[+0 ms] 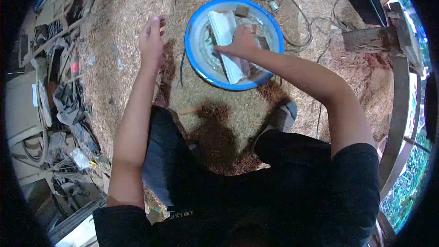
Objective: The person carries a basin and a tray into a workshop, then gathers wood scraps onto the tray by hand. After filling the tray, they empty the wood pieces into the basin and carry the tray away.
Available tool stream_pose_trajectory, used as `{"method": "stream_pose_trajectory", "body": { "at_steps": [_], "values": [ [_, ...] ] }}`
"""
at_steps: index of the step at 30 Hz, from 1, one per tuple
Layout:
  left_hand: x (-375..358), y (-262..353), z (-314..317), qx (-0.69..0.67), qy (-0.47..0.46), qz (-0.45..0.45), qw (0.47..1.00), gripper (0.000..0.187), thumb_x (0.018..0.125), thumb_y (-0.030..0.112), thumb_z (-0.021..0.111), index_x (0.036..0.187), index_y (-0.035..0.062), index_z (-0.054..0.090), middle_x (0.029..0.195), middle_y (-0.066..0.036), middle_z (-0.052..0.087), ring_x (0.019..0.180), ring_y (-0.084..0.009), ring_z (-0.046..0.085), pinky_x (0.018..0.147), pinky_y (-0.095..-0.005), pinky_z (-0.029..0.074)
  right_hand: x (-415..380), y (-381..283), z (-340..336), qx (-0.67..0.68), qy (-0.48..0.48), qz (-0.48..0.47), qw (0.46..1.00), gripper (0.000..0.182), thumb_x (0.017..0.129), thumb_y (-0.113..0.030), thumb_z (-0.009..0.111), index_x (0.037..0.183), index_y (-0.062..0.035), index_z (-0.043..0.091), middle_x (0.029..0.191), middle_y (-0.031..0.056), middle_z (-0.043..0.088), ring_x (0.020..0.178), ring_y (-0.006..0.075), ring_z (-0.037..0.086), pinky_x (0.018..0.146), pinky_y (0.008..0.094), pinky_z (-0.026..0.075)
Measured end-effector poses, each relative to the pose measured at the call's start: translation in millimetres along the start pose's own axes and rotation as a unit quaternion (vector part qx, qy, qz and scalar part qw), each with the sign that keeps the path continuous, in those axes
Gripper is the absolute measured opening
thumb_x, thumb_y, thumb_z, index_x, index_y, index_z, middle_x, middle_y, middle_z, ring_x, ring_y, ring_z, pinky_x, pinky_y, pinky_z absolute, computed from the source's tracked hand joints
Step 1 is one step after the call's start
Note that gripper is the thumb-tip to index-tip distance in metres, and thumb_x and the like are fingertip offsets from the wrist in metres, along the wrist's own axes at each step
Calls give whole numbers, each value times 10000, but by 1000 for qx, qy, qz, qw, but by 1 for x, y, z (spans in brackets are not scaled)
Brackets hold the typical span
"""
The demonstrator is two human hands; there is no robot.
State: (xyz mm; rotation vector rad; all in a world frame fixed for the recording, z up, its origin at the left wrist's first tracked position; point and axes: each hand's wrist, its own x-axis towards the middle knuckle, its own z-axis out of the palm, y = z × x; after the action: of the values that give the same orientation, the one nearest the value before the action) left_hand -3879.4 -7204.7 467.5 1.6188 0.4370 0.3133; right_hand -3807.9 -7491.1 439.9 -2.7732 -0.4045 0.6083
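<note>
Head view: right hand [241,42] flat on whetstone [228,48] across blue-rimmed basin [192,59], left hand [152,39] open, clear beside.

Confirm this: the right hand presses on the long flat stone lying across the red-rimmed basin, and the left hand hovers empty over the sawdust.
Not quite. The head view shows the basin has a blue rim, not red. The right hand does press on the long flat stone, and the left hand hovers empty over the sawdust.

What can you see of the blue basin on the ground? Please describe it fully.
The blue basin is round and shallow, with a bright blue rim and a pale, whitish inside that looks enamelled. It sits flat on sawdust-covered ground. A long pale block lies across it, with small brown pieces near the far rim. The right hand presses on the block; the left hand hovers beside the basin, apart from it.
</note>
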Motion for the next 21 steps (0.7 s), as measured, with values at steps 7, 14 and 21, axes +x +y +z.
{"method": "stream_pose_trajectory", "body": {
  "at_steps": [7, 14, 21],
  "values": [
    [-8, 18, -52, 26, 18, -30, 999, 413, 1145, 329, 506, 1285, -5, 705, 1297, -114, 733, 1193, -235, 689, 1023, -391, 535, 24, 1, 27, -23, -21, 5, 999, 1250, 615, -831, 819, 1268, 209, 591, 1292, 350, 663, 1151, 426, 716, 970, 449, 603],
    [-18, 41, -79, 5, 64, -43, 997, 431, 1153, 349, 486, 1297, -1, 693, 1332, -130, 720, 1203, -239, 682, 1026, -400, 530, 29, -3, 30, -42, -65, 52, 996, 1324, 602, -875, 810, 1317, 206, 540, 1296, 356, 656, 1178, 423, 713, 983, 454, 596],
    [-34, 39, -126, 29, 37, 8, 999, 360, 1127, 307, 561, 1281, 16, 707, 1313, -120, 733, 1204, -224, 689, 1040, -385, 532, 4, -40, 51, -12, 117, -214, 970, 667, 885, -484, 749, 1232, 67, 603, 1206, 275, 625, 1119, 419, 616, 962, 529, 509]
  ]
}}
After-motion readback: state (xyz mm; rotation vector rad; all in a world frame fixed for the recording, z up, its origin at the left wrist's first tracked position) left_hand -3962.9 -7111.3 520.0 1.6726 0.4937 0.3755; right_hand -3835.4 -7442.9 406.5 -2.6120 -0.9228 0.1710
